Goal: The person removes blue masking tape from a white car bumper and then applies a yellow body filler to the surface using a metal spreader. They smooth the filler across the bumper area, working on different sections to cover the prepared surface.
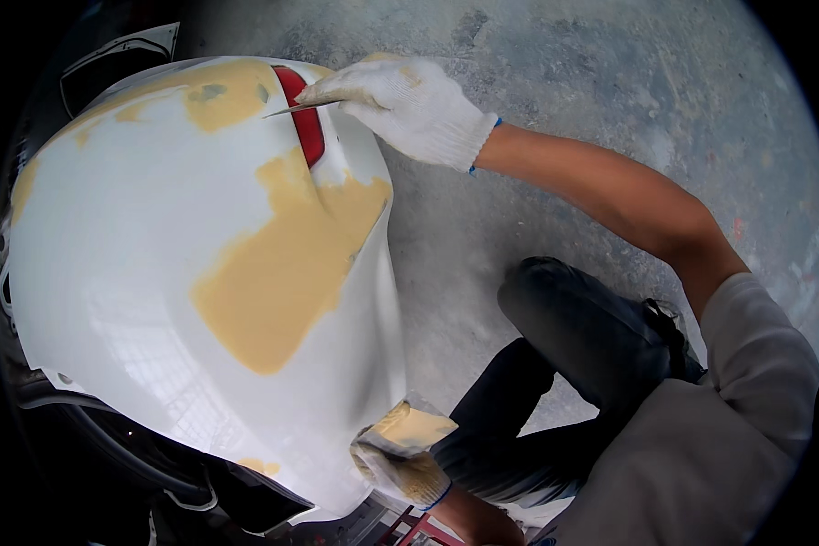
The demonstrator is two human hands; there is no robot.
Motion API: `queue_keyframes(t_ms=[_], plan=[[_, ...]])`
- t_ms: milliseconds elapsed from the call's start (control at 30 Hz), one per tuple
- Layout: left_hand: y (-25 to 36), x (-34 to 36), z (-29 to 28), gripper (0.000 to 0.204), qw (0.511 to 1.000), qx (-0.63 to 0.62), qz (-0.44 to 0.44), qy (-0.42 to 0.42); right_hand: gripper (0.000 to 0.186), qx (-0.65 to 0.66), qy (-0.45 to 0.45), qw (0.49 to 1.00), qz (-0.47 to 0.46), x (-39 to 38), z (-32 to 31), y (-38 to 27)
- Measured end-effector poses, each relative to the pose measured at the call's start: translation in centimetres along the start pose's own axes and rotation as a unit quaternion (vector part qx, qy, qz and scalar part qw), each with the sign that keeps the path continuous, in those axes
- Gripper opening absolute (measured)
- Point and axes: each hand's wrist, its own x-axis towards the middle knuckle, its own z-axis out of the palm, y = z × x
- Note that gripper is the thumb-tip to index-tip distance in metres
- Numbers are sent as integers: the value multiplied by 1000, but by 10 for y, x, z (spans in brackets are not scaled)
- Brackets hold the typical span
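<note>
My right hand (pixel 409 105), in a white knit glove, pinches a thin flat filler spreader (pixel 293 110), seen nearly edge-on. Its tip lies over the red reflector (pixel 302 114) set in a white car bumper (pixel 136 237). Low in the view, my left hand (pixel 400 469), gloved and stained, grips a small flat plate (pixel 416 426) that carries beige body filler. That hand is by the bumper's near edge. A large beige filler patch (pixel 273 282) covers the bumper's middle, and another filler patch (pixel 227 96) with grey spots sits beside the reflector.
Grey, stained concrete floor (pixel 537 82) spreads beyond the bumper. My bent legs in dark jeans (pixel 582 337) are close to its right edge. A dark wheel arch (pixel 109 455) lies at lower left, and a red metal frame (pixel 419 526) shows under my left hand.
</note>
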Motion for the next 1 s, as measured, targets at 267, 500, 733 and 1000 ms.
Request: queue_keyframes(t_ms=[267, 500, 733, 1000], plan=[[-2, 6, -8, 29, 919, 292, 264, -25, 30, 82, 52, 995, 20, -40, 36, -21], [16, 12, 2, 30, 923, 307, 225, -53, 30, 184, 32, 942, 277, -61, -24, -31], [27, 7, 18, 46, 881, 419, 221, 8, 34, 392, 66, 740, 543, -149, -65, -8], [52, 13, 74, 49, 990, 111, 79, -28, 25, 300, -229, 832, 406, -121, -92, -46]])
